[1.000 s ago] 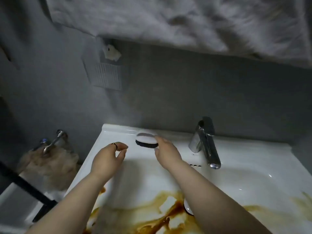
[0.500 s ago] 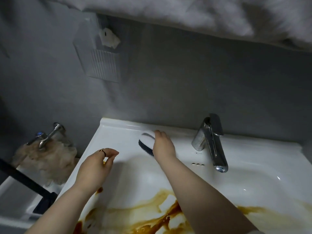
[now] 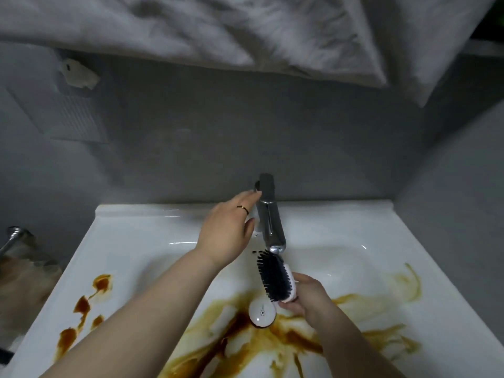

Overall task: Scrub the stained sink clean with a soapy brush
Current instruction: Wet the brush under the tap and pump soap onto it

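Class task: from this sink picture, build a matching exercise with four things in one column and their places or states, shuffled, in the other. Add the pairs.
1 black-bristled white brush
2 chrome faucet
3 round white drain stopper
4 brown stains

A spread over the white sink
B gripped by the right hand
C touched by the left hand
D in the basin floor, ringed by stains

Pairs: 1-B, 2-C, 3-D, 4-A

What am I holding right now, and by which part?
The right hand grips the brush by its lower end, bristles exposed. The left hand holds nothing; it touches the faucet.
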Available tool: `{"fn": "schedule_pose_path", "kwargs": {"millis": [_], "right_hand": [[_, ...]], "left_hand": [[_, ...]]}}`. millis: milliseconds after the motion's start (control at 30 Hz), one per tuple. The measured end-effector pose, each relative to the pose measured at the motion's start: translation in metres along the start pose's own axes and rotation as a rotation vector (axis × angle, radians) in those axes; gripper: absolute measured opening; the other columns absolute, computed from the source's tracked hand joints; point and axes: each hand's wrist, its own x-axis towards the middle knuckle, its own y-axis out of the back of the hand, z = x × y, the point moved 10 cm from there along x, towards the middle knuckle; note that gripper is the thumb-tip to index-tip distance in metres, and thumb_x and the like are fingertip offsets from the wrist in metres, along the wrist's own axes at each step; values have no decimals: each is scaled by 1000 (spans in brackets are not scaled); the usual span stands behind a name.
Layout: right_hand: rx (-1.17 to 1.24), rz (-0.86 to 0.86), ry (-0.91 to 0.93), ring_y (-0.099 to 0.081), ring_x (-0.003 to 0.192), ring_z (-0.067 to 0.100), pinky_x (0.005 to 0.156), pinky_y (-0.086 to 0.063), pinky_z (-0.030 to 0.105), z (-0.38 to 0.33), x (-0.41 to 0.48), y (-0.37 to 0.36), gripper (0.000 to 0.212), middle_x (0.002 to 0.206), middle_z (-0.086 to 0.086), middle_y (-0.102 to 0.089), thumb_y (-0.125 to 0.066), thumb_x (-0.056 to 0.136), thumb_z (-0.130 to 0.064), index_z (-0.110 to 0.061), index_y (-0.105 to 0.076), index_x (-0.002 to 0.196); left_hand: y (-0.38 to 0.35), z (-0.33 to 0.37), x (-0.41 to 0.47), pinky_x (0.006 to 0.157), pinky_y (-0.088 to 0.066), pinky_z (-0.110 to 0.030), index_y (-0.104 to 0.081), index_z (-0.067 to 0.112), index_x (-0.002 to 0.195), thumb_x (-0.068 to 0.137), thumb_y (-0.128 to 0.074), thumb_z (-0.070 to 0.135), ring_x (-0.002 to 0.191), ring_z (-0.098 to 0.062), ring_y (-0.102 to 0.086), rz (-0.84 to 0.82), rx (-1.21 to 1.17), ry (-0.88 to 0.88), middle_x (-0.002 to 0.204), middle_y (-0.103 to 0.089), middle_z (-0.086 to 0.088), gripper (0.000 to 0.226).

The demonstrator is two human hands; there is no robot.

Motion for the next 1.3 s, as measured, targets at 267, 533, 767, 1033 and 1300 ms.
{"fn": "schedule_pose_path", "kwargs": {"millis": [267, 533, 767, 1033, 1300], "right_hand": [[6, -94, 2, -58, 69, 23, 43, -53, 22, -16, -3, -6, 16, 79, 12, -60, -45, 92, 6, -4, -57, 95], [24, -99, -45, -60, 73, 24, 46, -55, 24, -4, 3, -6, 17, 84, 14, -62, -47, 91, 8, -3, -58, 97], [40, -100, -51, -60, 72, 24, 46, -55, 23, -2, 4, -10, 23, 82, 14, -62, -47, 91, 7, -8, -59, 77], [137, -98, -62, -58, 70, 24, 45, -55, 23, -8, 4, -16, 23, 79, 14, -60, -47, 90, 9, -4, -58, 75], [142, -102, -30, -58, 71, 22, 58, -55, 26, -20, 7, -19, 23, 79, 12, -60, -47, 90, 9, -6, -58, 75]], "left_hand": [[-20, 30, 47, 56, -34, -21, -72, 5, 78, 49, -67, -2, 51, -25, -60, 50, 390, -238, 72, -69, -8, 30], [-30, 18, 64, 96, -40, -38, -63, 9, 104, 84, -48, -1, 98, -35, -57, -103, 355, -164, 110, -64, -9, 27], [-32, 8, 71, 107, -20, -28, -56, 18, 118, 93, -43, 9, 117, -31, -47, -124, 368, -93, 126, -56, -3, 30], [-24, 17, 67, 108, -17, -27, -60, 5, 114, 92, -44, 5, 101, -33, -55, -96, 306, -100, 121, -59, -8, 27], [-30, 13, 64, 109, -14, -27, -58, 10, 115, 92, -43, 4, 108, -29, -55, -102, 299, -105, 133, -52, 0, 29]]}}
